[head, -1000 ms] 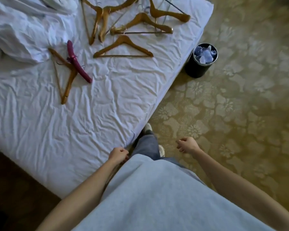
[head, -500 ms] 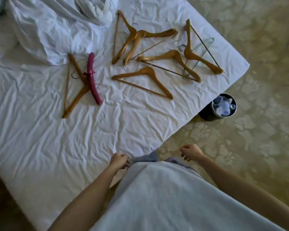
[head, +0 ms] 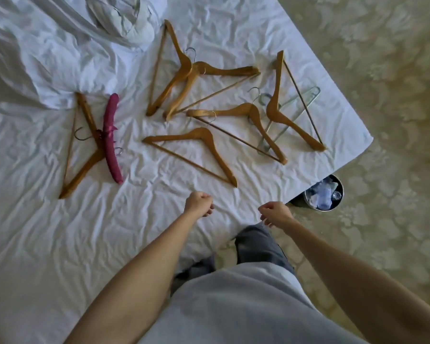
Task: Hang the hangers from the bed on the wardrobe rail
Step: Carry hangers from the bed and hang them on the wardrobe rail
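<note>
both hands, left hand (head: 198,203) and right hand (head: 274,214), hover over the bed (head: 47,232), each grip loosely curled, holding nothing. best to take the nearest wooden hanger (head: 196,155) by its neck, then the crossed hangers (head: 233,95) beyond.
</note>
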Demonstrator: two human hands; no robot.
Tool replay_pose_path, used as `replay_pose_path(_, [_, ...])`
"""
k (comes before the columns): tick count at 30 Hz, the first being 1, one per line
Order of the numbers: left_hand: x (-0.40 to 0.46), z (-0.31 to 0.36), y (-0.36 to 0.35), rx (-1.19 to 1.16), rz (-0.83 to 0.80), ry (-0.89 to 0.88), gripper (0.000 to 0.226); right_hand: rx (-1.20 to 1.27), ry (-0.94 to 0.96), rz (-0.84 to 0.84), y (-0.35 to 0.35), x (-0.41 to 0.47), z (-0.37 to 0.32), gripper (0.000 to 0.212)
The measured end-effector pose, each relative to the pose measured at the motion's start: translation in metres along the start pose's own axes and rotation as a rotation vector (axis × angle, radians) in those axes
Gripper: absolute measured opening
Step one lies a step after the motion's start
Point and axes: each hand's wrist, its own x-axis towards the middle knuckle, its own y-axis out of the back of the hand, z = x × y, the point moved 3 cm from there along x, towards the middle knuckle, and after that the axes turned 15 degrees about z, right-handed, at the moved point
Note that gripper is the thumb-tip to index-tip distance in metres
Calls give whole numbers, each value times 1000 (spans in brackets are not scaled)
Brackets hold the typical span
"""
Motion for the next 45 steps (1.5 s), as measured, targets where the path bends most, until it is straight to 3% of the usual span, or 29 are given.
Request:
replay_pose_path(8, [111, 102, -61, 61, 173, 106, 20, -78, 119, 187, 53, 190, -97, 19])
replay_pose_path(13, [180, 126, -88, 61, 353, 215, 45, -184, 194, 314, 42, 279, -145, 33])
replay_pose_path(16, [209, 125, -104, -33, 397, 294, 65, -245, 200, 282, 21, 309, -143, 48])
replay_pose_path(20, [227, 118, -108, -86, 445, 295, 47, -255, 214, 340, 10, 321, -135, 30])
replay_pose_path(23, [211, 109, -98, -131, 377, 323, 42, -191, 192, 243, 12, 306, -131, 24])
replay_pose_path(27, [166, 90, -72, -178, 370, 310, 39, -74, 220, 149, 15, 245, -130, 33])
replay_pose_path(32, [97, 60, -24, -324, 357, 260, 11, 60, 382, 146, 12, 137, -150, 20])
replay_pose_path(40, [-15, 27, 72, -449, 348, 96, 8, 24, 587, 183, 10, -28, -195, 18])
replay_pose_path(45, [-73, 1, 116, -531, 465, 9, 20, -45, 777, 74, 1, -95, -208, 17])
